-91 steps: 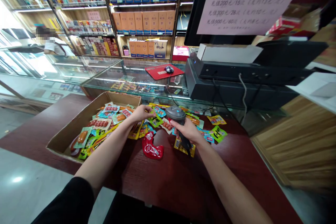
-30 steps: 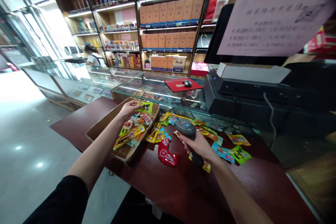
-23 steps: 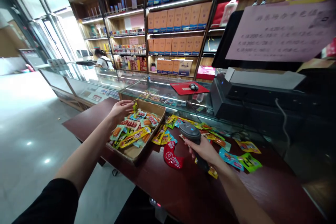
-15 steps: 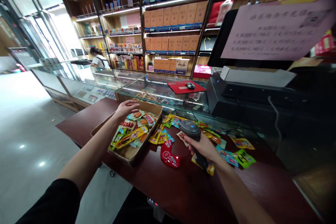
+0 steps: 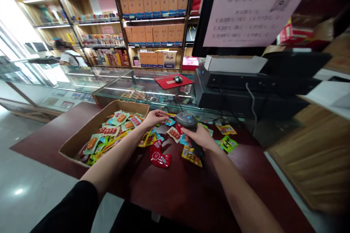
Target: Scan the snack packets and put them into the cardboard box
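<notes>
My right hand [image 5: 201, 136] grips the handle of a dark grey barcode scanner [image 5: 186, 118], whose head points away from me above the scattered snack packets. My left hand [image 5: 155, 118] is over the packets just left of the scanner head, fingers stretched forward and thumb slightly apart. Its fingertips are close to a small blue packet [image 5: 170, 121]; whether they touch anything I cannot tell. A red curved packet [image 5: 159, 156] lies on the table between my forearms. Beneath the scanner handle lies a yellow packet [image 5: 191, 156], with a sausage packet [image 5: 173, 133] beside it.
A cardboard box [image 5: 71, 150] holding many snack packets stands on the left of the dark red table [image 5: 175, 193]. A green packet [image 5: 227, 144] lies to the right. Behind are a glass counter, a red mouse pad [image 5: 171, 81] and a monitor with a pink sign [image 5: 254, 18]. A person sits far left.
My left hand has moved right, from above the box to the packets beside the scanner. My right hand keeps hold of the scanner. The view has turned to the right.
</notes>
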{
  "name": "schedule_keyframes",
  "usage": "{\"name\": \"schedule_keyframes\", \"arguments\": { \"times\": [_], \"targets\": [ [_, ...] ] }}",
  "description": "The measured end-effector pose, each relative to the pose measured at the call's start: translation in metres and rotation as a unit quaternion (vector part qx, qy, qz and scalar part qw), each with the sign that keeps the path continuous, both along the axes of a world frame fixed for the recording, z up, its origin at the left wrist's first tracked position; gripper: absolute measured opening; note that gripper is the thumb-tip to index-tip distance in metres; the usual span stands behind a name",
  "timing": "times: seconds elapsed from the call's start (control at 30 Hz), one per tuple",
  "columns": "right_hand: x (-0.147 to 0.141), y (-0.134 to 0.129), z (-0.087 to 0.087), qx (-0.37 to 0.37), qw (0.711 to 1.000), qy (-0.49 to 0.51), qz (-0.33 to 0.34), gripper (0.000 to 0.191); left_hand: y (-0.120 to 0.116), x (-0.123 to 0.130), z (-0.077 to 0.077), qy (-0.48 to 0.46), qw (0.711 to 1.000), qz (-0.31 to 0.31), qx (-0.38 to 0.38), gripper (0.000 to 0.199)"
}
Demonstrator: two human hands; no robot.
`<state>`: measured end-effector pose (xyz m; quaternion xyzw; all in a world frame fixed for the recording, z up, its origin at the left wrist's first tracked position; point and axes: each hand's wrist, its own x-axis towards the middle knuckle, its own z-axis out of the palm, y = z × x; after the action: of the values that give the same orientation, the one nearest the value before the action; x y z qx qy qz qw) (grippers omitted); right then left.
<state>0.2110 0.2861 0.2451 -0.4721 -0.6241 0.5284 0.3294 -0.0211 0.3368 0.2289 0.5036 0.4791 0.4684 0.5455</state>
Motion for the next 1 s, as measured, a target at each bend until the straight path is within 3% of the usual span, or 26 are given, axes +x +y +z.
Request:
{"name": "schedule_keyframes", "arguments": {
  "times": [0.2, 0.37, 0.5, 0.67, 0.77, 0.87, 1.0],
  "targets": [
    [0.006, 0.004, -0.003, -0.001, 1.0, -0.003, 0.0, 0.028, -0.004, 0.015, -0.033, 0.097, 0.995, -0.032, -0.005, 0.039],
    [0.006, 0.007, -0.009, -0.008, 1.0, -0.023, 0.005, 0.03, -0.011, 0.012, -0.039, 0.24, 0.966, -0.051, 0.084, 0.031],
    [0.006, 0.008, -0.012, -0.015, 0.999, -0.025, 0.014, 0.031, -0.014, 0.012, -0.037, 0.381, 0.905, -0.068, 0.178, 0.027],
    [0.006, 0.007, -0.011, -0.023, 0.999, -0.025, 0.02, 0.033, -0.019, 0.02, -0.038, 0.507, 0.795, -0.179, 0.281, 0.042],
    [0.006, 0.007, -0.01, -0.014, 0.999, -0.024, 0.019, 0.031, -0.021, 0.025, -0.037, 0.536, 0.769, -0.198, 0.285, 0.044],
    [0.006, 0.008, -0.01, -0.016, 1.0, -0.022, 0.015, 0.03, -0.017, 0.023, -0.036, 0.519, 0.791, -0.194, 0.259, 0.037],
    [0.006, 0.007, -0.01, -0.022, 0.999, -0.025, 0.002, 0.03, -0.005, 0.009, -0.033, 0.415, 0.887, -0.168, 0.109, 0.027]
  ]
}}
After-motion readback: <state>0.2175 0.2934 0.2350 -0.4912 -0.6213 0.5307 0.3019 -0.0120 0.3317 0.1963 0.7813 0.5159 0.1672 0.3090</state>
